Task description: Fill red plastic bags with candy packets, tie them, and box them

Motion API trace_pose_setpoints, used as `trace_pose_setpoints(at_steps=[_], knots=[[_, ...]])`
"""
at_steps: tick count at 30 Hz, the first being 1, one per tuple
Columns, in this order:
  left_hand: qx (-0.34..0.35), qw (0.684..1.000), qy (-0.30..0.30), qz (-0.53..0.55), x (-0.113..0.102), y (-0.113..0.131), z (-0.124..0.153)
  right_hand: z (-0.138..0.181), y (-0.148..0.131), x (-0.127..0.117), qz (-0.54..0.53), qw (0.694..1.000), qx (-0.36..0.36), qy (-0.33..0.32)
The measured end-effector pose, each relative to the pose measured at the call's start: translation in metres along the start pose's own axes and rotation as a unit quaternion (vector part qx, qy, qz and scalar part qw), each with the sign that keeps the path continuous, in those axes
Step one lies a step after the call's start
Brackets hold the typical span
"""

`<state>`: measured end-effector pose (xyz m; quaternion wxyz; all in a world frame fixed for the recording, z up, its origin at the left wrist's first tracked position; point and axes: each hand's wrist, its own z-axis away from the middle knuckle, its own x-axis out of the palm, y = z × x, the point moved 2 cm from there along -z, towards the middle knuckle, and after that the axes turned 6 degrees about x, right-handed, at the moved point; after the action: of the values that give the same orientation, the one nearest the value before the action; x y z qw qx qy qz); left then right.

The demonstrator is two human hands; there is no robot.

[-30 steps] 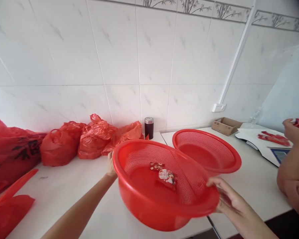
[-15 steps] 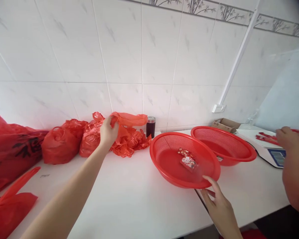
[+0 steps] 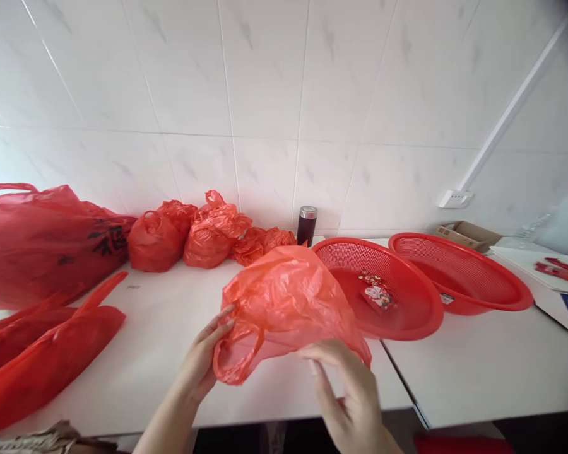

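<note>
A thin, translucent red plastic bag [image 3: 288, 296] is spread out above the table in front of me. My left hand [image 3: 206, 353] has its fingers closed on the bag's left side, by a looped handle. At the bag's lower edge is my right hand [image 3: 348, 384], fingers bent and thumb apart from them. Whether its fingertips touch the plastic is hard to make out. Behind the bag's right side stands a red mesh basin [image 3: 421, 309] with a few small printed packets [image 3: 378, 296] in it.
A second red basin [image 3: 506, 293] stands on the right, near a scale [image 3: 515, 265] and a cardboard box [image 3: 468, 234]. Along the wall sit knotted red bags [image 3: 156, 246], crumpled bags [image 3: 260, 243] and a dark tumbler [image 3: 307, 226]. Large red bags [image 3: 42, 246] fill the left side.
My left hand has brought a red bag from the pile toward me, and it is now spread out. My right hand has left the basin's rim for the bag. The view has shifted right.
</note>
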<state>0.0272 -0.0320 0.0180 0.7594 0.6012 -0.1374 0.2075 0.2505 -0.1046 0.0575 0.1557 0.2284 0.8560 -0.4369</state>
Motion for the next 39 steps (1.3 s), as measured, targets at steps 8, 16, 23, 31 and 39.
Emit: trace_pose_setpoints(at_steps=[8, 16, 23, 31, 39], knots=[[-0.054, 0.983, -0.039, -0.173, -0.047, -0.032, 0.022, -0.008, 0.053, 0.053, 0.273, 0.899, 0.135, -0.315], [0.355, 0.765, 0.140, -0.518, -0.020, -0.026, 0.046, -0.026, 0.051, 0.054, 0.373, 0.853, 0.108, -0.350], [0.245, 0.704, 0.052, -0.664, -0.017, -0.073, 0.018, -0.014, 0.060, 0.064, 0.357, 0.855, 0.108, -0.360], [0.090, 0.901, -0.025, -0.423, -0.056, -0.007, 0.001, -0.007, 0.055, 0.004, 0.260, 0.791, 0.163, -0.529], [-0.155, 0.972, -0.173, 0.043, -0.002, -0.031, 0.044, -0.057, 0.016, 0.003, 0.225, 0.900, -0.021, -0.372]])
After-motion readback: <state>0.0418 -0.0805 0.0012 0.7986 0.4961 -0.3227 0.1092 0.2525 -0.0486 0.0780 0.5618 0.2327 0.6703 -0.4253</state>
